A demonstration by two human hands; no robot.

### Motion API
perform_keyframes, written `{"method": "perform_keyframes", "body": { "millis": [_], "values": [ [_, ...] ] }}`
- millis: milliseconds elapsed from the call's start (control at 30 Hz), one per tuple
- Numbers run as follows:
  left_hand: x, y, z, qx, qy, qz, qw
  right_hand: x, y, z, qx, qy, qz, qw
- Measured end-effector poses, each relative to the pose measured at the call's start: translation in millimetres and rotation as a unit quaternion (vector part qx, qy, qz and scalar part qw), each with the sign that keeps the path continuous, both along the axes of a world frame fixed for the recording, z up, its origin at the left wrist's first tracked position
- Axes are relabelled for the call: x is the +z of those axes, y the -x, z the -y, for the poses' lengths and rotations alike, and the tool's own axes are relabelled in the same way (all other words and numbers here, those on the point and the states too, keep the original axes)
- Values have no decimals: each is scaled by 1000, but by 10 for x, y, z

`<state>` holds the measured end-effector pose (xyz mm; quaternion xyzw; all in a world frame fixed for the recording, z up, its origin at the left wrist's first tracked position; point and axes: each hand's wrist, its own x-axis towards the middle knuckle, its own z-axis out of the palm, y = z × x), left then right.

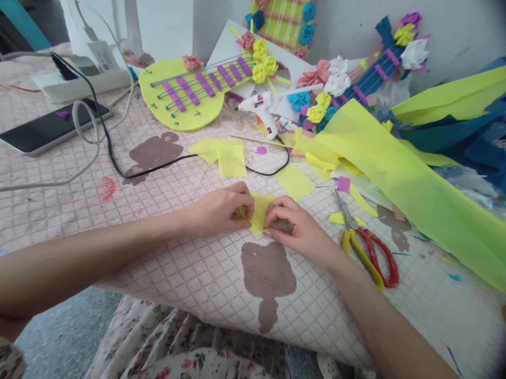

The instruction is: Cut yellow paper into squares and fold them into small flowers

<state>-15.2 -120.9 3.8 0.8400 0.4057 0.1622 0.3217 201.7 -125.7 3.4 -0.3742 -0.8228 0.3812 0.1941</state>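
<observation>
A small piece of yellow paper (260,208) lies on the quilted pink cloth (198,271) in front of me, held between both hands. My left hand (220,210) pinches its left edge with fingers closed. My right hand (296,225) presses and pinches its right side, fingers curled. More cut yellow squares (227,154) lie just beyond. Red-and-yellow scissors (369,246) rest to the right of my right hand.
A glue gun (261,111) with its black cord (152,170) lies behind. A yellow paper guitar (190,93) with paper flowers, a long yellow sheet (414,186), a phone (53,125) and a power strip (84,81) surround the spot.
</observation>
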Motion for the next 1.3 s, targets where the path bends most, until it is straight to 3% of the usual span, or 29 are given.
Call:
{"method": "perform_keyframes", "body": {
  "millis": [167,467,800,1300],
  "values": [
    [-22,0,14,4,-12,-1,1000,-7,-22,-32,-4,10,-6,1000],
    [-69,-100,91,39,-111,-61,991,-42,75,9,-55,-12,-10,998],
    [-19,-40,7,25,-33,-12,999,-61,165,68,-102,-61,16,993],
    [-46,-67,13,48,-51,-26,997,-109,193,61,-121,-74,15,990]
  ]
}}
